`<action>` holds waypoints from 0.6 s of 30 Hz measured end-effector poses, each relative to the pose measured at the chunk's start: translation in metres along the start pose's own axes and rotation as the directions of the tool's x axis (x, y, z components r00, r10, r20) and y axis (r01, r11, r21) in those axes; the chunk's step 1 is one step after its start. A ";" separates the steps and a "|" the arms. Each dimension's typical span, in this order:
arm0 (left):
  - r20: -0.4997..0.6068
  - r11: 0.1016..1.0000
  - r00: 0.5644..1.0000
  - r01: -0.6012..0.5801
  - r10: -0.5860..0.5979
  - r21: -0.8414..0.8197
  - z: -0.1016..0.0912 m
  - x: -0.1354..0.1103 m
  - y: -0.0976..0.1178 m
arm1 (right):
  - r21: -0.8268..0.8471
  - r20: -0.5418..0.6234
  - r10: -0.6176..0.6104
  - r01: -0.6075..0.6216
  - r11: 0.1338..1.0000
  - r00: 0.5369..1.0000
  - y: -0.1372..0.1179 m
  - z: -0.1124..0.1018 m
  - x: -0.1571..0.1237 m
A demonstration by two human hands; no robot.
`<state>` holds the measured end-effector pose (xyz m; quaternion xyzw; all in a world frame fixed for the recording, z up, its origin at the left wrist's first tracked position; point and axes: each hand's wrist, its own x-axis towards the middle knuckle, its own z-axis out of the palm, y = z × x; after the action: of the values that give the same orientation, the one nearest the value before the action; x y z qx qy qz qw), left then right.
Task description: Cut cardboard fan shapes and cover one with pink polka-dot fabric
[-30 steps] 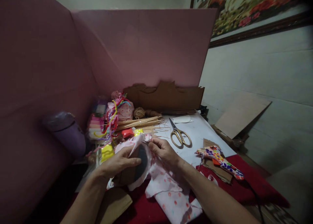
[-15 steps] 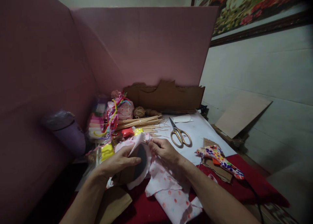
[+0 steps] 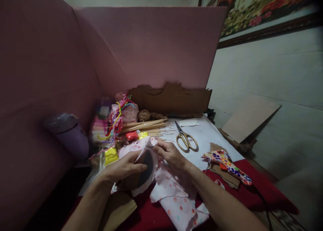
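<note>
My left hand (image 3: 127, 167) grips a rounded cardboard piece (image 3: 133, 183) with a dark grey inside, its thumb lying over the near face. White-pink cloth with red dots (image 3: 174, 201) wraps the rim of this piece and hangs down toward the table's front. At the upper right of the rim, my right hand (image 3: 170, 153) pinches the cloth edge between thumb and fingers. The far side of the cardboard piece is hidden by the cloth and the left hand.
Gold-handled scissors (image 3: 186, 141) lie on white paper beyond the right hand. A flower-patterned glue gun (image 3: 228, 165) rests on cardboard at right. Wooden sticks (image 3: 143, 126), twine (image 3: 144, 115) and coloured pipe cleaners (image 3: 117, 121) are piled behind. A purple container (image 3: 72, 138) leans at left.
Hardly anything differs. The left thumb and the cardboard piece have shifted slightly to the right; the right hand keeps its pinch on the cloth edge.
</note>
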<state>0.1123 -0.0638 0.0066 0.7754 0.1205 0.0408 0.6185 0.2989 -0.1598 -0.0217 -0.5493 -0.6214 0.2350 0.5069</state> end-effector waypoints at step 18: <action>0.018 0.998 1.000 0.023 -0.024 0.060 -0.001 -0.001 -0.003 | -0.171 0.047 -0.062 0.069 0.983 0.997 -0.015 -0.016 0.001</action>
<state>0.1107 -0.0624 0.0045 0.7924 0.1249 0.0226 0.5967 0.3066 -0.1674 -0.0029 -0.5652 -0.6676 0.1750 0.4520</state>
